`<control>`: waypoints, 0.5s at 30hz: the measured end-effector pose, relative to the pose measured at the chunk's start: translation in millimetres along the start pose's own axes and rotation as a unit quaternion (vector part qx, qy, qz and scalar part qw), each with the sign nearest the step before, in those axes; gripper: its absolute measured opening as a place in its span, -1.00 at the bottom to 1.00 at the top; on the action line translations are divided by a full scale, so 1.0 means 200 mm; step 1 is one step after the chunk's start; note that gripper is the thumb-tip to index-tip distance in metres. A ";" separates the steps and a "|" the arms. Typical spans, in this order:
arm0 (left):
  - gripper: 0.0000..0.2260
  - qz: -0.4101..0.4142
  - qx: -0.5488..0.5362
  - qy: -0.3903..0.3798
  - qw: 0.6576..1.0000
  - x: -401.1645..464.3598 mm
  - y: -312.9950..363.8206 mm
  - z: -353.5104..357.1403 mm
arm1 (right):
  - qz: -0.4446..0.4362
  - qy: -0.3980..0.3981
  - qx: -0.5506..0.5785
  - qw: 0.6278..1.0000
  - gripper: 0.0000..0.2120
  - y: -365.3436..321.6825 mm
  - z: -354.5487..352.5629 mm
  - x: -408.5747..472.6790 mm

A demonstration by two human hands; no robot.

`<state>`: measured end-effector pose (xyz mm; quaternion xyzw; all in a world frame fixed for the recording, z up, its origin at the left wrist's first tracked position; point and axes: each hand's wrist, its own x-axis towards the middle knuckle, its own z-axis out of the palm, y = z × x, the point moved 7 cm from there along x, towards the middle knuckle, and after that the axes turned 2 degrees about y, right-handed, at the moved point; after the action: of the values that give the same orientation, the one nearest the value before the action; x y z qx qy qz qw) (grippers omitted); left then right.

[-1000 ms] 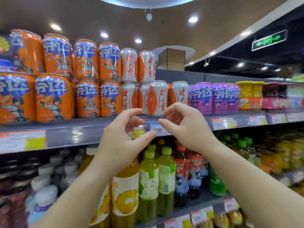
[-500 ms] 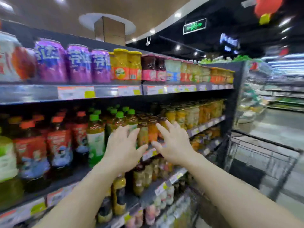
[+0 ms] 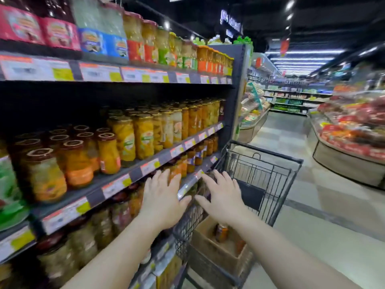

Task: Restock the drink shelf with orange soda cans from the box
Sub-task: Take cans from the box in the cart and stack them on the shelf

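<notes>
A brown cardboard box (image 3: pixel 210 250) lies in a black wire shopping cart (image 3: pixel 268 174) at the lower middle. An orange soda can (image 3: pixel 221 232) stands upright inside the box, and part of a second orange can (image 3: pixel 239 246) shows beside my right forearm. My left hand (image 3: pixel 162 199) and my right hand (image 3: pixel 224 195) hover side by side above the cart, palms down, fingers spread, holding nothing. The shelf of orange soda cans is out of view.
Shelves (image 3: pixel 158 159) of fruit jars and bottles run along the left, with price tags on their edges. The cart stands against the shelf end. An aisle floor (image 3: pixel 295 142) opens ahead, with a low display island (image 3: pixel 350 155) on the right.
The view has swung right and down, from the soda cans past bottled drinks to the jar shelves and cart. Both hands dropped lower with fingers spread, still holding nothing.
</notes>
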<state>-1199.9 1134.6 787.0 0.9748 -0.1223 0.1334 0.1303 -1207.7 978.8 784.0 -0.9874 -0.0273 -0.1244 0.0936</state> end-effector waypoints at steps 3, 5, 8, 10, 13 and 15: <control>-0.35 0.026 -0.027 -0.027 0.999 0.29 0.09 0.22 | 0.040 -0.002 0.004 0.999 -0.37 0.23 0.10 0.21; -0.35 0.043 -0.032 -0.026 0.998 0.46 0.15 0.32 | 0.067 -0.007 0.011 0.998 -0.37 0.37 0.16 0.32; -0.36 0.055 -0.035 -0.014 0.998 0.69 0.22 0.45 | 0.086 -0.002 0.022 0.996 -0.38 0.55 0.25 0.46; -0.37 0.062 -0.039 -0.027 0.997 0.79 0.26 0.54 | 0.100 -0.007 0.031 0.995 -0.38 0.68 0.32 0.56; -0.37 0.065 -0.039 -0.041 0.996 0.93 0.31 0.72 | 0.111 -0.010 0.040 0.993 -0.37 0.89 0.43 0.69; -0.37 0.064 -0.048 -0.046 0.996 1.01 0.33 0.85 | 0.113 -0.005 0.054 0.992 -0.37 1.04 0.51 0.77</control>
<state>-991.1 982.7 703.1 0.9628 -0.1962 0.0903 0.1627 -1017.2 798.8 687.8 -0.9782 0.0777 -0.1062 0.1605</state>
